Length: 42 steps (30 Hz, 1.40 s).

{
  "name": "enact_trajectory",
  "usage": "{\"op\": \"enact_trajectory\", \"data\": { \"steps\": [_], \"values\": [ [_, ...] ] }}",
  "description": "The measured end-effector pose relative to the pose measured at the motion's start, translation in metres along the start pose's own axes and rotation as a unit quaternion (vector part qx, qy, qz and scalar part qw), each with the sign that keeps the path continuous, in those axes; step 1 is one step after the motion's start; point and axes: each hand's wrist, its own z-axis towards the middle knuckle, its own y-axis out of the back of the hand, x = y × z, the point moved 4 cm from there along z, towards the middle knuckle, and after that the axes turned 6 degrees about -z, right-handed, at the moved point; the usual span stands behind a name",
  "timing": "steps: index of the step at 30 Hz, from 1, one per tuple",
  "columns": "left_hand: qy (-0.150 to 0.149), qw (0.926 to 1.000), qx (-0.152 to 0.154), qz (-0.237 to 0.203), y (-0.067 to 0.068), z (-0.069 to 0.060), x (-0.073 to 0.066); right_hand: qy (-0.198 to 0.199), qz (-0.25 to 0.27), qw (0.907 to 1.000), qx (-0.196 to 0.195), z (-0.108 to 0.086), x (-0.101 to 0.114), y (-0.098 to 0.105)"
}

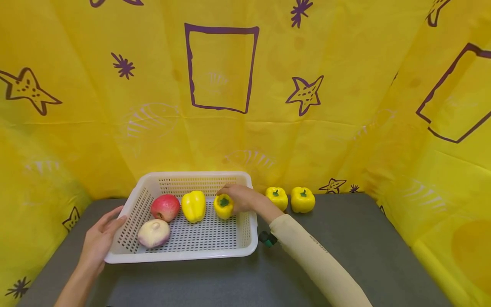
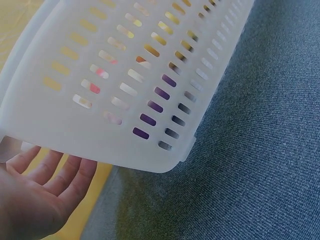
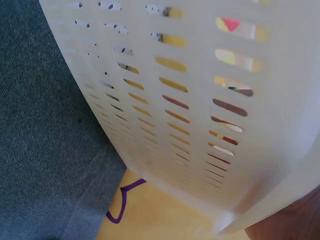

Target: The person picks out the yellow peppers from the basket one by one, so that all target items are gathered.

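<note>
A white plastic basket (image 1: pixel 180 258) with slotted walls stands on the dark table. My left hand (image 1: pixel 97 243) grips its left rim, thumb over the edge; the left wrist view shows the fingers (image 2: pixel 75 182) under the rim. Inside the basket at the right, my right hand (image 1: pixel 242 198) holds a yellow bell pepper (image 1: pixel 223 208) with its green stem up. Left of it lies another yellow bell pepper (image 1: pixel 194 207). A red apple-like fruit (image 1: pixel 166 207) and a white and purple turnip (image 1: pixel 154 233) are at the basket's left. The basket wall (image 3: pixel 150 100) mostly hides the right hand in the right wrist view.
Two more yellow bell peppers, one (image 1: pixel 277 198) partly behind the right forearm and one (image 1: pixel 302 199) beside it, stand right of the basket near the back edge. A yellow patterned cloth (image 1: pixel 222 140) surrounds the dark grey table (image 1: pixel 345 238) at the back and sides.
</note>
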Motion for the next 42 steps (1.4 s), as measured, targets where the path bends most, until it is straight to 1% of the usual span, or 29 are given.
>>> {"op": "enact_trajectory", "data": {
  "steps": [4, 9, 12, 19, 26, 31, 35, 39, 42],
  "values": [
    [0.004, 1.0000, 0.000, -0.004, 0.000, 0.001, 0.001, 0.005, 0.012, 0.9998, -0.013, -0.004, 0.001, 0.003],
    [0.003, 1.0000, 0.000, -0.005, 0.000, 0.001, 0.001, 0.017, 0.032, 0.9982, -0.048, -0.012, 0.004, 0.014],
    [0.002, 1.0000, -0.001, -0.008, 0.000, 0.001, 0.000, 0.025, 0.036, 0.9972, -0.061, -0.016, 0.005, 0.019],
    [0.001, 1.0000, -0.001, -0.010, 0.000, 0.000, 0.000, 0.032, 0.037, 0.9957, -0.079, -0.022, 0.004, 0.024],
    [-0.001, 1.0000, -0.002, -0.007, -0.001, 0.000, 0.000, 0.041, 0.079, 0.9913, -0.096, -0.033, 0.000, 0.034],
    [-0.006, 0.9999, -0.004, -0.008, -0.001, -0.001, 0.000, 0.048, 0.091, 0.9893, -0.103, -0.041, -0.006, 0.040],
    [-0.004, 0.9998, -0.002, -0.018, -0.001, 0.000, 0.001, 0.040, 0.102, 0.9879, -0.110, -0.048, -0.010, 0.045],
    [0.002, 0.9991, 0.000, -0.043, -0.001, 0.000, 0.001, 0.041, 0.097, 0.9872, -0.120, -0.055, -0.011, 0.051],
    [0.003, 0.9988, -0.001, -0.049, -0.001, 0.000, 0.000, 0.040, 0.095, 0.9868, -0.125, -0.061, -0.012, 0.056]
  ]
}}
